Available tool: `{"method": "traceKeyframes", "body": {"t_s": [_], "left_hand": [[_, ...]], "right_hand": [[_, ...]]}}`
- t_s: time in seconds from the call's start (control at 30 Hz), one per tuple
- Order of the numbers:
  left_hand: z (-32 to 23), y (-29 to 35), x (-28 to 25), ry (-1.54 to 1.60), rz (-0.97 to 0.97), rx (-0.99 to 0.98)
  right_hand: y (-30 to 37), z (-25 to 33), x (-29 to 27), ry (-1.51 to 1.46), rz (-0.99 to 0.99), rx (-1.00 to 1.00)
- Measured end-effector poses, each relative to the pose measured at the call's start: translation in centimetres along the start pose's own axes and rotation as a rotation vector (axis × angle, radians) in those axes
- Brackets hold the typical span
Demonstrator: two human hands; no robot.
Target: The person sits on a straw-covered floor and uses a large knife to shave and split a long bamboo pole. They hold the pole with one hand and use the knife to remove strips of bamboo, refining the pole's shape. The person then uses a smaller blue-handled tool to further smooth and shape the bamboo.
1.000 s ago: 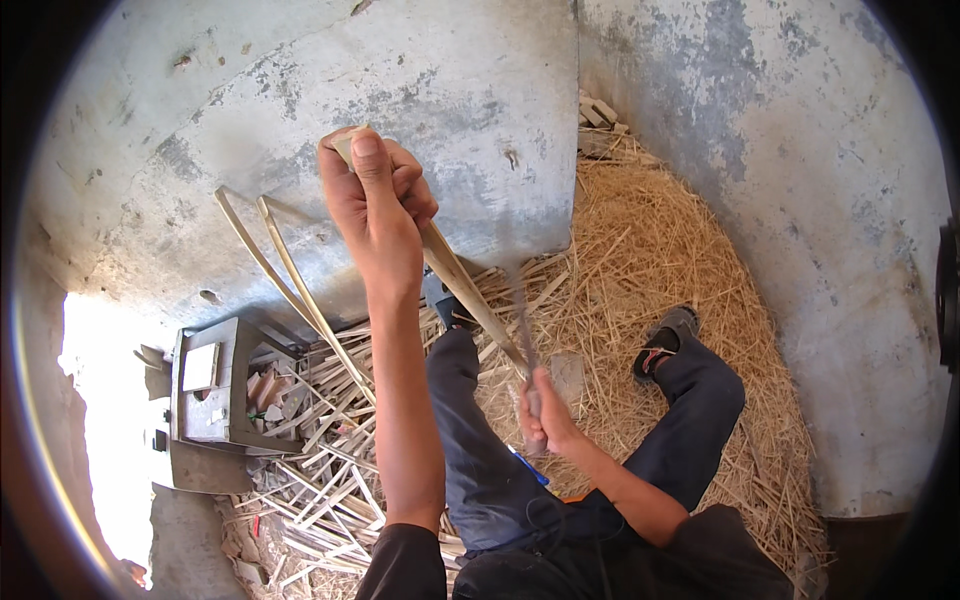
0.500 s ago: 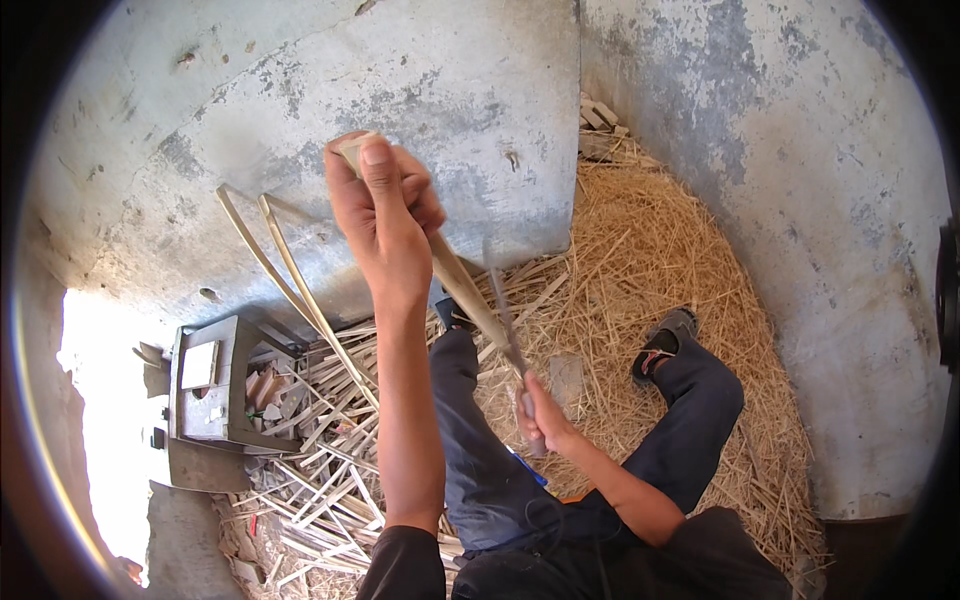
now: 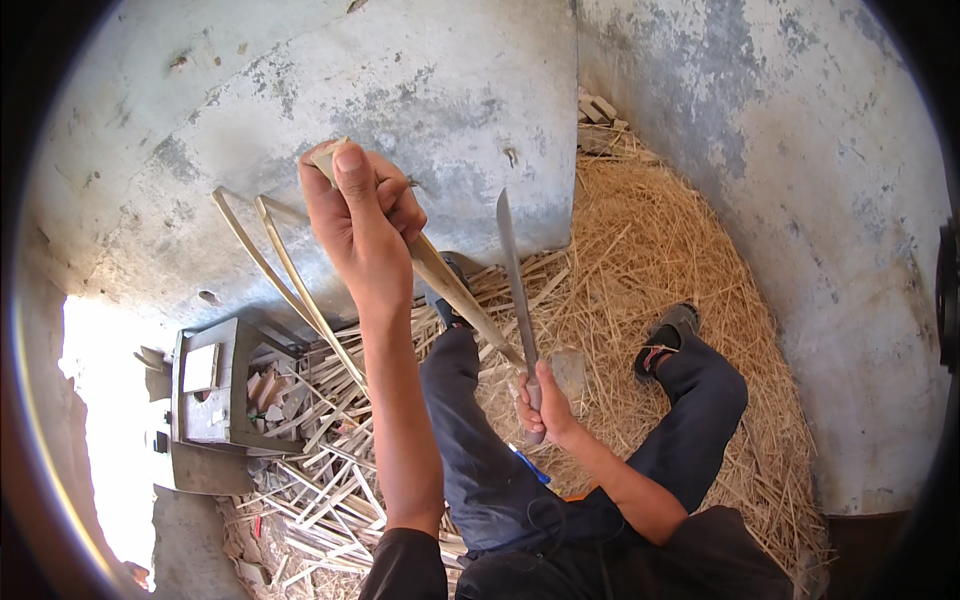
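Note:
Raised high in front of me, my left hand point(image 3: 362, 215) is closed round the upper end of a pale wooden strip point(image 3: 455, 292). The strip slants down to the right, its lower end close to my right hand point(image 3: 546, 405). That hand grips the handle of a long knife point(image 3: 518, 275), whose narrow dark blade points up and away, curving a little at its tip. Blade and strip lie near each other just above my right fist; whether they touch, I cannot tell. My fingers hide part of the handle.
Two long bent strips point(image 3: 290, 270) lean against the wall at left. A grey wooden box point(image 3: 215, 375) holding broken pieces stands below them. Split strips point(image 3: 335, 500) litter the floor at left, and a heap of straw-like shavings point(image 3: 650, 230) lies at right. A blue object point(image 3: 530, 466) rests by my leg.
My left hand has shifted slightly left with the strip. The knife, blurred earlier, now shows sharply, its tip raised higher and its blade tilted away from the strip.

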State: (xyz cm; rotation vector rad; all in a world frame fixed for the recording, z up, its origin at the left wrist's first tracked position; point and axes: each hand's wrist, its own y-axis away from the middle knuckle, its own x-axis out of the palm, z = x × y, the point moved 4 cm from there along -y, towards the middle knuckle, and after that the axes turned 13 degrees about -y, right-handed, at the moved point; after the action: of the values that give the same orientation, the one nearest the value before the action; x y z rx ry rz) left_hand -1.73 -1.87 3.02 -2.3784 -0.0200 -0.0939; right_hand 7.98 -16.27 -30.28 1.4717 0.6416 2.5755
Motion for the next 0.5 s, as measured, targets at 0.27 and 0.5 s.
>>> {"method": "traceKeyframes", "body": {"t_s": [0.27,0.5], "left_hand": [[0.9,-0.7,-0.6,0.026,-0.056,0.015],[1.0,-0.8,0.1,-0.05,-0.109,0.004]], "right_hand": [[-1.4,-3.7,-8.0,-0.006,-0.216,0.297],[0.4,3.5,0.6,0.057,0.096,-0.175]]}}
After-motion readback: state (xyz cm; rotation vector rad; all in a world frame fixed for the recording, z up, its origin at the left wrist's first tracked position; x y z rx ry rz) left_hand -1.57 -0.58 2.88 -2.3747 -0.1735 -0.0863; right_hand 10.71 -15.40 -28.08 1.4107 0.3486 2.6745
